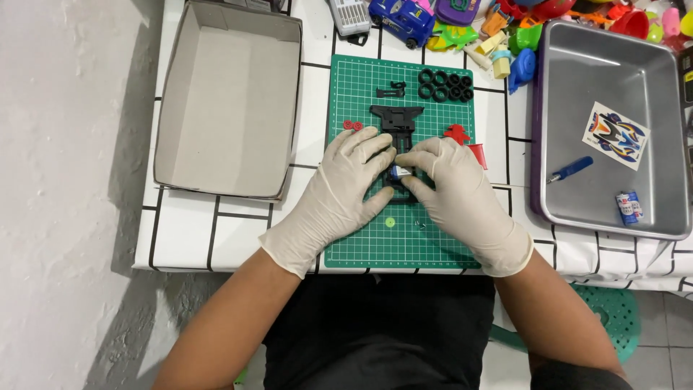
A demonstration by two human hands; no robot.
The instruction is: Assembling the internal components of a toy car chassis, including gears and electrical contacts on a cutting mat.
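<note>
Two gloved hands pinch a small blue-and-silver part over a green cutting mat.

The small part [401,172] sits at the mat's middle, against a black chassis piece [396,120]. The left hand [344,184] and the right hand [456,189] meet on it, each grip clamped on it from its own side. The cutting mat [361,231] lies on the tiled surface [188,224]. Black tyres [445,85] sit in rows at its far edge, red gears [352,125] just beside the left fingers, a red piece [457,133] by the right. An open cardboard box [227,101] stands left; a metal tray [577,202] right holds a blue screwdriver [570,170] and a sticker sheet [616,135].
</note>
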